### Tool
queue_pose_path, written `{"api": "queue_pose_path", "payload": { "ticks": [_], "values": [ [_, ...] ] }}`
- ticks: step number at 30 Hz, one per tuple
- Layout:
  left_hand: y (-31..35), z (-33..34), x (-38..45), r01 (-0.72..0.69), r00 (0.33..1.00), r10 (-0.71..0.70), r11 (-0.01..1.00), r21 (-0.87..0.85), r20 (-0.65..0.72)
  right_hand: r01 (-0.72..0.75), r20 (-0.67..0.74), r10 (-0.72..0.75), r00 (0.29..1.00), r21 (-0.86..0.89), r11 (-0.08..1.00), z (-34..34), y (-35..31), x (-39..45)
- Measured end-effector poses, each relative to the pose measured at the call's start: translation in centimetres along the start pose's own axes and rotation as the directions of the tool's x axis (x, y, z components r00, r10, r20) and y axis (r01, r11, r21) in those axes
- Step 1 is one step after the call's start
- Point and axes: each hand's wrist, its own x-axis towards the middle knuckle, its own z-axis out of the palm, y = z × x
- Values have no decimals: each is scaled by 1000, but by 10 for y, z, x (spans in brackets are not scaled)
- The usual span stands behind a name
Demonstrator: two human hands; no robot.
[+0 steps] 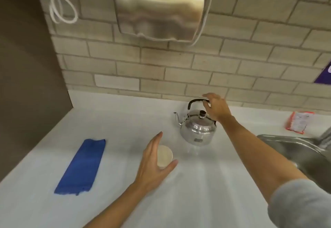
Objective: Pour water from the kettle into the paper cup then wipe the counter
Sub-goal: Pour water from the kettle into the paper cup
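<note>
Two bare hands over white counter (pixel 44 156), head cam looking down. R hand (pixel 217 108) up at kettle (pixel 198 131), fingers loosely curled at right end of black handle (pixel 195 101); thumb and index near the bar, but can't tell if they've closed on it. Kettle: shiny metal, lid w/ black knob, thin spout pointing left, stands upright on counter near back wall, reflection under it. L hand (pixel 154 163) spread wide, palm facing right, cupped around paper cup (pixel 164 156); thumb tip at cup's near-right rim, fingers along its left side; contact w/ cup wall not clear. Cup upright, mouth open, inside pale; sits on counter front-left of kettle, close but apart. Blue cloth (pixel 82 166) folded into a long strip, flat on counter well left of cup, untouched. Steel sink (pixel 295 152) at right edge, R forearm crossing above its corner; grey sleeve (pixel 300 204) pushed up arm. Orange-and-white packet (pixel 300 122) lies on counter behind sink. Wall: beige brick tile, metal hand dryer (pixel 159 12) mounted above kettle, white cord (pixel 59 3) looped to its left.
</note>
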Motion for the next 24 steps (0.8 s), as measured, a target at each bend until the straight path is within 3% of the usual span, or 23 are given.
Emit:
{"api": "queue_pose_path", "payload": {
  "ticks": [4,8,16,24],
  "values": [
    [-10,6,0,68,998,-68,993,-98,-3,-99,298,105,949,-36,994,9,10,16],
    [-20,7,1,73,997,-77,988,-137,-26,-112,422,107,900,-11,994,17,16,26],
    [-31,15,-8,231,971,-239,939,-254,2,-54,283,17,959,125,991,20,18,30],
    [-43,18,-9,268,960,-279,931,-248,-8,-103,152,69,986,223,969,19,13,17]
  ]
}}
